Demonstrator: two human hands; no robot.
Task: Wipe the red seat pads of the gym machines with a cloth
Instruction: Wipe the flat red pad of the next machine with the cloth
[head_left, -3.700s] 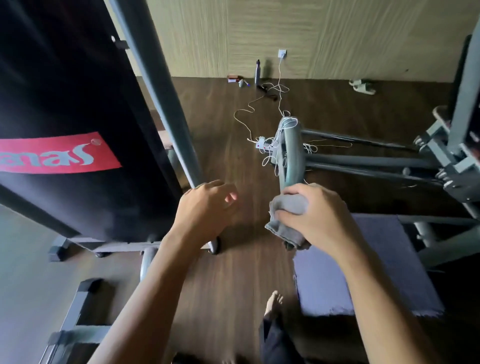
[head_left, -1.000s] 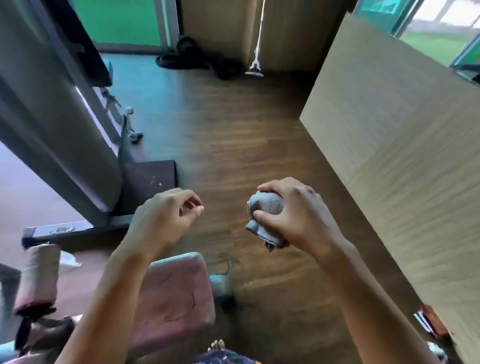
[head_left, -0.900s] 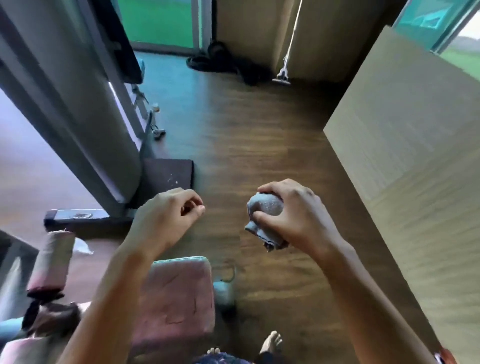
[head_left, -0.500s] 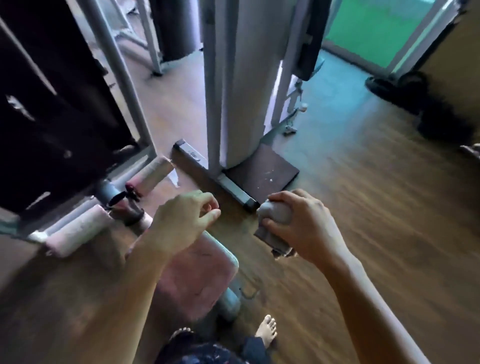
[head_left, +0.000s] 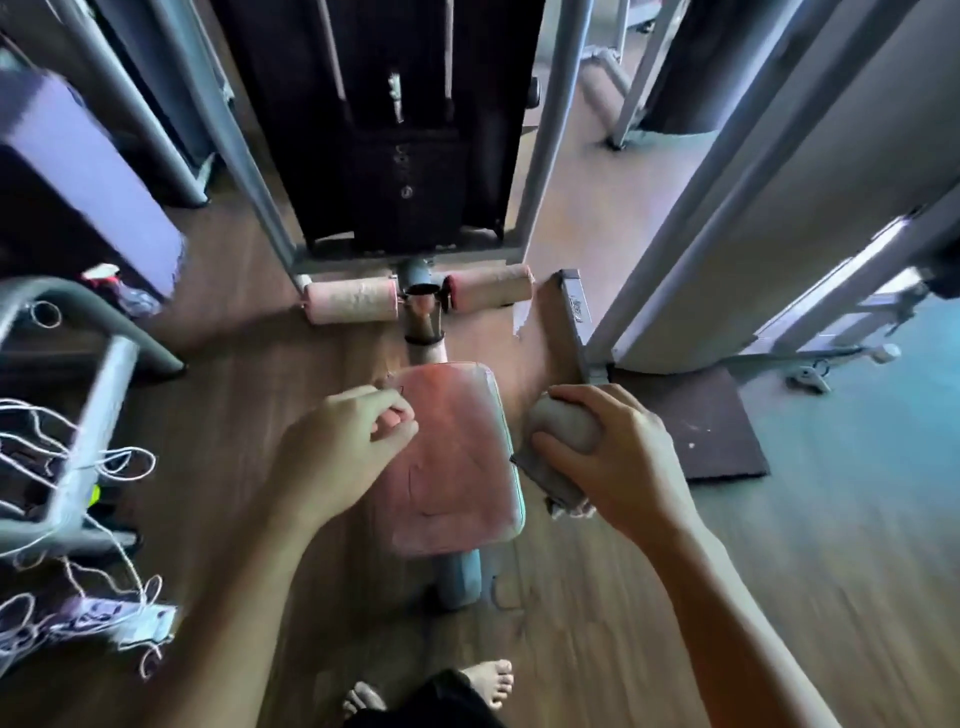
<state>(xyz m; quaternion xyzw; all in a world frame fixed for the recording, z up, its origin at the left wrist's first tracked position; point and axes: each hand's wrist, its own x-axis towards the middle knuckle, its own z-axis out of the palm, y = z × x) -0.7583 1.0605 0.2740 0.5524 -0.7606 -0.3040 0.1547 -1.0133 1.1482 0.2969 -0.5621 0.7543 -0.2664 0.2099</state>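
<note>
A faded red seat pad (head_left: 457, 457) sits low in the centre of the head view, on a grey post. Beyond it are two pink roller pads (head_left: 350, 302) on a crossbar. My right hand (head_left: 613, 462) grips a bunched grey cloth (head_left: 563, 434) just off the seat's right edge, above the floor. My left hand (head_left: 345, 449) hovers over the seat's left edge with its fingers loosely curled, holding nothing.
The dark weight stack (head_left: 405, 156) in a grey frame stands behind the seat. A second machine's grey upright (head_left: 727, 218) and a dark floor mat (head_left: 711, 421) lie right. On the left are a grey tube frame (head_left: 83, 405), tangled white cord (head_left: 72, 467) and a power strip (head_left: 124, 621). My bare feet (head_left: 488, 680) show below.
My view has swung left from the wooden floor and wall to face the machine. The seat pad now lies straight ahead between my hands. The cloth stays in my right hand.
</note>
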